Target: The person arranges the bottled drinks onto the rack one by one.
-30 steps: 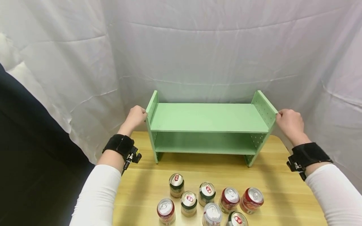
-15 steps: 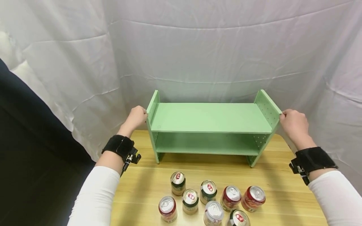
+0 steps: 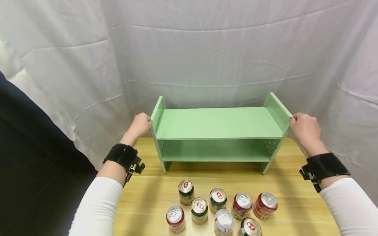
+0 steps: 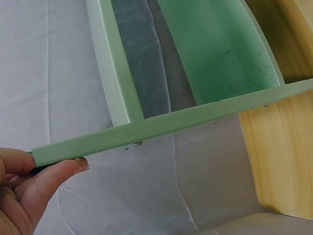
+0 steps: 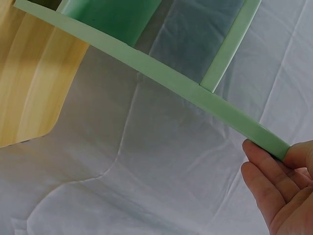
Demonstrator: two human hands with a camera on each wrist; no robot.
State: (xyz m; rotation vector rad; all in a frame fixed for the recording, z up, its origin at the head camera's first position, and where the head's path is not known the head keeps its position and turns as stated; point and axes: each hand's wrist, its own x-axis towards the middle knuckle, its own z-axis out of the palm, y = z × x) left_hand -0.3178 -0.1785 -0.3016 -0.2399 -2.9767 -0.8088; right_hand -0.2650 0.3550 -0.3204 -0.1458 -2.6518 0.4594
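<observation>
Left hand (image 3: 141, 125) fingers curled, pinching green shelf (image 3: 218, 123) left panel; right hand (image 3: 304, 129) grips right panel, steadying it; cans (image 3: 218, 209) lower centre.

Both arms are reaching forward and spread wide apart, each in a white sleeve with a black strap wrapped around the wrist. The left hand (image 3: 141, 124) is sitting at the far left with its back turned toward the camera and its knuckles bent; in the left wrist view its fingers (image 4: 56, 177) are curling in with the thumb pressing from below in a pinch. The right hand (image 3: 304, 129) is mirroring it at the far right, slightly lower on its forearm, with its fingers (image 5: 266, 183) lying close together and bending inward while the thumb is closing from the other side. Both wrists are angling slightly inward.
</observation>
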